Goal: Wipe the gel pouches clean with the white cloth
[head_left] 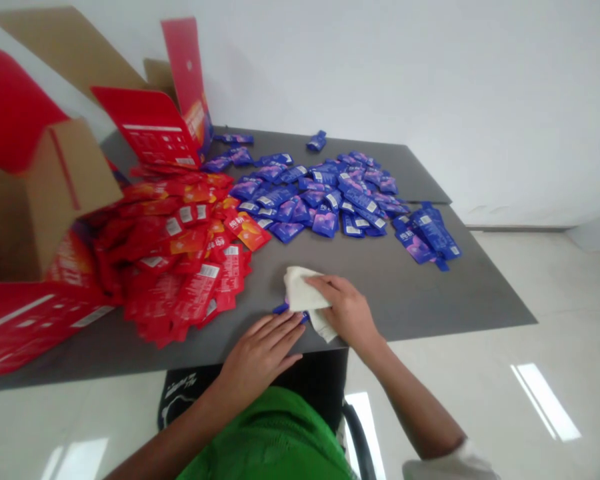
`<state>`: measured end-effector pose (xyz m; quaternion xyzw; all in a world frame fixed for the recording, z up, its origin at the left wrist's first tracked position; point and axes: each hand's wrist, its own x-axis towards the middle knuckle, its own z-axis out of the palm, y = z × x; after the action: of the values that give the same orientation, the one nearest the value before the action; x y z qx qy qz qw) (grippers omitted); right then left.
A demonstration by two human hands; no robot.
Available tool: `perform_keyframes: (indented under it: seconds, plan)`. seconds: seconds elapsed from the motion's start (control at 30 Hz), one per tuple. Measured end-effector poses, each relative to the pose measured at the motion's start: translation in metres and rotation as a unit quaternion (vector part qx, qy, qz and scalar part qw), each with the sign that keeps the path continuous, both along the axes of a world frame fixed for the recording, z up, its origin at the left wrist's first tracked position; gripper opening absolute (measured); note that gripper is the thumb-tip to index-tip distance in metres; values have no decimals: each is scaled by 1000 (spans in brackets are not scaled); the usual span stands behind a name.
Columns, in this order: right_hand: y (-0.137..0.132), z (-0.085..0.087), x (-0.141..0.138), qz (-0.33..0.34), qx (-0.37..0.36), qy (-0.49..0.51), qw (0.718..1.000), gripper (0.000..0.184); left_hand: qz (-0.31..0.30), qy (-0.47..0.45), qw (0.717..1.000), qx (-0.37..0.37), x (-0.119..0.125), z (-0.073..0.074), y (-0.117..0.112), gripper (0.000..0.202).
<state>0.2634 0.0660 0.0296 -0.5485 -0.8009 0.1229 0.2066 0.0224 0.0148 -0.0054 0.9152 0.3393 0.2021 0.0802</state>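
- A person's left hand [259, 357] lay open and flat, its fingers reaching right toward a slim blue foil sachet [281, 308].
- The sachet lay near the edge of a grey table [410, 293], its long axis running left to right, partly under a folded white cloth [305, 300].
- The right hand [344, 310] rested half-open on that cloth, just right of the sachet; whether it gripped could not be told.
- The left hand sat nearer the sachet's exposed left end.
- Far left, a heap of glossy red sachets [180, 267] spilled from an open brown cardboard carton [75, 180]; far right lay loose glossy blue sachets [320, 200].
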Motion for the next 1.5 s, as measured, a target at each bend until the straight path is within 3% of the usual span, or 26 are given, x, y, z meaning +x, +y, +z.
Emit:
perform_keyframes:
  seconds: [0.1,0.17,0.3,0.37,0.5,0.57,0.63,0.7,0.77,0.83,0.9,1.0,1.1,1.17,1.23,1.37,1.43,1.5]
  plan:
    - [9,12,19,-93,23,-9,995,59,-3,-15,1000,23,0,-1,1,39]
    - [3,19,13,-107,49,16,993,57,-2,-20,1000,22,-1,-1,1,38]
    - [-26,14,-29,16,32,41,999,57,7,4,999,-37,-5,2,-1,27]
    - [-30,5,-37,39,10,23,999,57,9,10,998,-55,-7,3,0,25]
    - [-8,-3,-1,-75,7,-5,997,60,-5,-30,999,-19,-8,2,2,38]
    - [2,2,20,-134,20,-14,991,56,-6,-36,999,-12,-8,1,3,40]
    - [2,9,24,-161,46,9,986,54,-8,-38,999,-3,-8,0,3,40]
    - [-8,13,7,-137,69,55,987,55,-10,-39,999,4,-8,0,3,39]
    - [-21,11,-21,-63,63,82,993,59,-6,-36,999,-7,-8,1,2,30]
    - [-30,3,-45,-1,36,65,997,57,-3,-29,999,-31,-8,3,2,21]
    - [-29,-4,-50,6,19,45,999,57,-2,-34,999,-34,-8,4,3,21]
    - [-13,-7,-23,-58,18,28,998,60,-8,-57,998,-8,-8,3,5,35]
    - [1,2,10,-149,30,7,988,57,-15,-67,998,3,-7,1,6,38]
    - [0,10,13,-180,54,24,982,54,-15,-73,997,4,-7,-1,6,38]
    - [-9,13,-3,-152,75,67,983,56,-14,-75,997,4,-7,-1,6,37]
    - [-29,3,-49,3,42,74,996,59,8,-48,998,-36,-7,2,4,20]
    - [-28,-5,-52,13,24,56,998,58,8,-51,998,-37,-7,2,4,20]
    - [-18,-9,-36,-34,17,44,998,60,-4,-69,997,-15,-6,3,5,28]
